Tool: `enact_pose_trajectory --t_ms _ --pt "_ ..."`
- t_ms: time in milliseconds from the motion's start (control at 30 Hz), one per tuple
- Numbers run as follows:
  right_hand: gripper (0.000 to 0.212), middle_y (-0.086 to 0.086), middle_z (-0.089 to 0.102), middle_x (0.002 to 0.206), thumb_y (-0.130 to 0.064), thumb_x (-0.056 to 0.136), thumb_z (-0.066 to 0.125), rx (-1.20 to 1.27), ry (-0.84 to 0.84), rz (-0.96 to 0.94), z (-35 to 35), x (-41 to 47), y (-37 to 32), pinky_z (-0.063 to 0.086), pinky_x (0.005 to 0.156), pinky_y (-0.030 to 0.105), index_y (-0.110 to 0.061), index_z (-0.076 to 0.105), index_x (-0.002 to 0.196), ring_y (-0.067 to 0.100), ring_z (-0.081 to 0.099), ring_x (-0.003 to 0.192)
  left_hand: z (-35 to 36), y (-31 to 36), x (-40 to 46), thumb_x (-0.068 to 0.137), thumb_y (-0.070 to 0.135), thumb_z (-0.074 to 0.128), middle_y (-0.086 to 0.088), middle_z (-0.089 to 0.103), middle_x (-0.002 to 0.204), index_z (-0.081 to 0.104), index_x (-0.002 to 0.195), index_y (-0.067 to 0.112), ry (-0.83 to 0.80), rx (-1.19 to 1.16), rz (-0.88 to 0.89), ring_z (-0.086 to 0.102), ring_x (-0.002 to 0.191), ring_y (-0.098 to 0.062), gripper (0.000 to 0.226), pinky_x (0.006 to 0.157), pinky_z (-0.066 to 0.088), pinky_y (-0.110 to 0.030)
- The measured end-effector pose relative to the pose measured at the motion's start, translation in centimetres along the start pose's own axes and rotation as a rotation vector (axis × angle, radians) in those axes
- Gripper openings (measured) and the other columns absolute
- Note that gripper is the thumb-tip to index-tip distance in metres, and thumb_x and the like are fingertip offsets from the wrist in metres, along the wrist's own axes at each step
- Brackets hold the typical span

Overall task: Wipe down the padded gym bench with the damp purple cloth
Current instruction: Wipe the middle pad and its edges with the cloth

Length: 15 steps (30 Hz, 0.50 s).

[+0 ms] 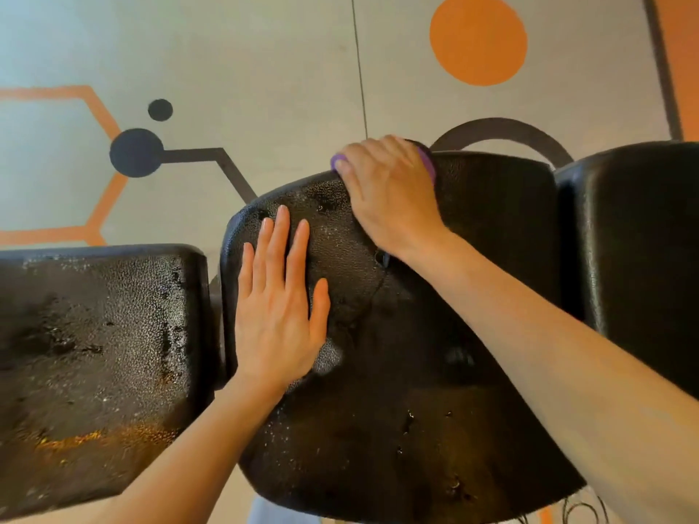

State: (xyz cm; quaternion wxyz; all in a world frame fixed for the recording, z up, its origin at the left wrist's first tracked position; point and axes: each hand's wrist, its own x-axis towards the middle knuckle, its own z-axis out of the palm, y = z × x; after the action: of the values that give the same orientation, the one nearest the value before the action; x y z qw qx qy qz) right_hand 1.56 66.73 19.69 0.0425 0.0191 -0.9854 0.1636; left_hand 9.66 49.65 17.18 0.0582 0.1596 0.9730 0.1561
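The black padded gym bench (397, 372) fills the lower half of the view, its textured vinyl cracked and glistening in patches. My left hand (281, 293) lies flat on the middle pad with its fingers straight and spread. My right hand (389, 194) covers the purple cloth (428, 160) at the pad's far edge, fingers curled over it and the rim. Only slivers of the cloth show, at the fingertips on the left and beside the knuckles on the right.
A second worn pad (94, 353) lies to the left across a narrow gap. Another black pad (635, 240) stands at the right. Beyond is a grey floor (264, 51) with orange and dark painted shapes.
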Motion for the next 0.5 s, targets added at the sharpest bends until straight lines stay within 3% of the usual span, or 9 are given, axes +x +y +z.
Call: enact_pose_trajectory --t_ms 100,167,233,300,333,400,500 --pt "0.039 0.002 0.064 0.12 -0.03 0.103 0.03 0.031 -0.062 0.064 -2.7 -1.7 5.5 0.023 0.111 0.033 -0.015 0.061 0.121 0.021 0.053 0.115 -0.1 -0.1 -0.1 0.1 0.037 0.034 -0.008 0.005 0.166 0.017 0.157 0.013 0.008 -0.01 0.009 0.002 0.155 -0.024 0.064 0.126 -0.002 -0.038" --pt "0.043 0.007 0.065 0.117 -0.03 0.102 0.024 -0.031 0.012 0.315 -4.4 -2.8 8.8 0.021 0.116 0.04 -0.017 0.063 0.116 0.026 0.053 0.115 0.0 -0.1 -0.1 0.1 0.037 0.034 -0.008 0.005 0.166 0.017 0.157 0.013 0.019 -0.013 0.017 0.002 0.155 -0.024 0.064 0.126 0.0 -0.039" --pt "0.046 0.011 0.066 0.109 -0.028 0.099 0.022 -0.144 0.021 0.452 -3.4 -1.6 7.7 0.025 0.111 0.04 -0.013 0.066 0.106 0.03 0.054 0.108 0.1 -0.1 -0.1 0.1 0.036 0.035 -0.009 0.006 0.166 0.017 0.157 0.013 0.031 -0.013 0.016 0.003 0.154 -0.024 0.064 0.126 0.0 -0.039" --pt "0.04 0.009 0.067 0.104 -0.025 0.099 0.028 -0.141 0.011 0.331 -1.2 0.0 4.5 0.026 0.103 0.035 -0.012 0.066 0.1 0.028 0.054 0.101 0.1 -0.1 -0.2 0.1 0.036 0.036 -0.009 0.007 0.166 0.018 0.156 0.012 0.038 -0.014 0.022 0.004 0.154 -0.024 0.064 0.126 0.001 -0.039" --pt "0.038 0.006 0.068 0.104 -0.026 0.1 0.03 -0.073 0.009 0.217 -0.4 0.2 3.0 0.023 0.107 0.032 -0.014 0.067 0.101 0.025 0.055 0.102 0.1 -0.1 -0.2 0.1 0.036 0.036 -0.01 0.007 0.166 0.018 0.156 0.012 0.043 -0.009 0.025 0.004 0.154 -0.024 0.064 0.126 0.001 -0.039" --pt "0.039 0.002 0.065 0.124 -0.031 0.102 0.033 0.015 -0.026 0.049 -0.4 -0.5 2.1 0.013 0.117 0.032 -0.016 0.063 0.12 0.019 0.054 0.12 0.1 -0.2 -0.2 0.1 0.036 0.036 -0.009 0.007 0.166 0.017 0.156 0.013 0.045 -0.003 0.028 0.004 0.154 -0.024 0.064 0.126 0.001 -0.04" --pt "0.045 0.004 0.037 0.154 -0.025 0.102 0.036 -0.018 0.001 0.045 -0.5 -4.6 2.2 0.008 0.122 0.042 -0.013 0.04 0.145 0.023 0.026 0.146 0.3 -0.1 -0.2 0.1 0.036 0.035 -0.009 0.007 0.166 0.017 0.157 0.013 0.054 -0.022 0.028 0.004 0.154 -0.023 0.064 0.126 0.002 -0.04"
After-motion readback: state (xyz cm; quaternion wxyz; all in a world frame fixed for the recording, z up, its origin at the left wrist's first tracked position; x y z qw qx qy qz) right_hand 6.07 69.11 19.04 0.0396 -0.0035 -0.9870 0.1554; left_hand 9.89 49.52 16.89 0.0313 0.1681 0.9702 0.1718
